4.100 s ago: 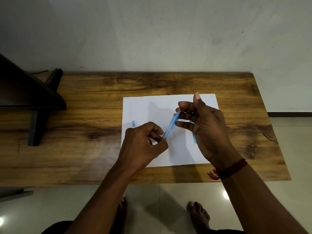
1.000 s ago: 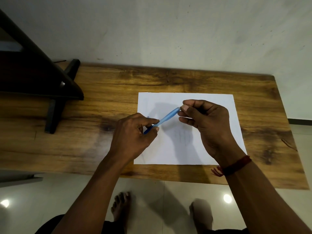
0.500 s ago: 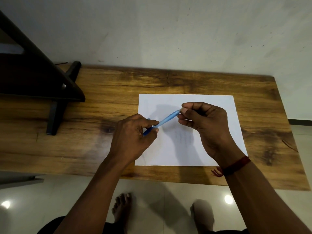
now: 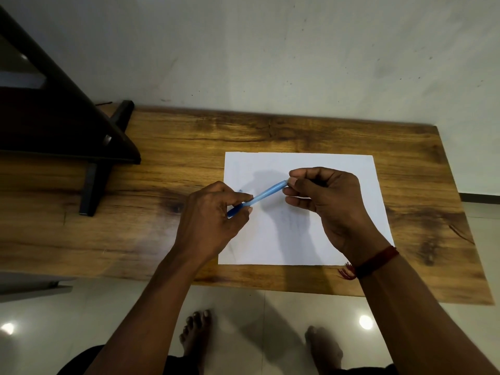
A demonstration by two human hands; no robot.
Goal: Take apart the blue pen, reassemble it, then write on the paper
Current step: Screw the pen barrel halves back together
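A light blue pen [image 4: 263, 195] slants above the white paper [image 4: 338, 166], its lower end darker blue. My left hand [image 4: 213, 223] grips that lower end between thumb and fingers. My right hand [image 4: 327, 201] pinches the upper end with thumb and forefinger, other fingers curled. A tiny blue piece [image 4: 240, 190] lies on the paper just behind my left hand, mostly hidden. The paper lies flat on the wooden table [image 4: 167, 239].
A dark black stand [image 4: 62, 131] with a leg [image 4: 93, 188] occupies the table's left back corner. The wall runs close behind the table. The table's front edge is near my wrists, with tiled floor and my feet below.
Four seconds ago two loose blue pieces lay on the paper and my right hand was more open. Now both hands hold the pen's ends; over the last second they barely moved.
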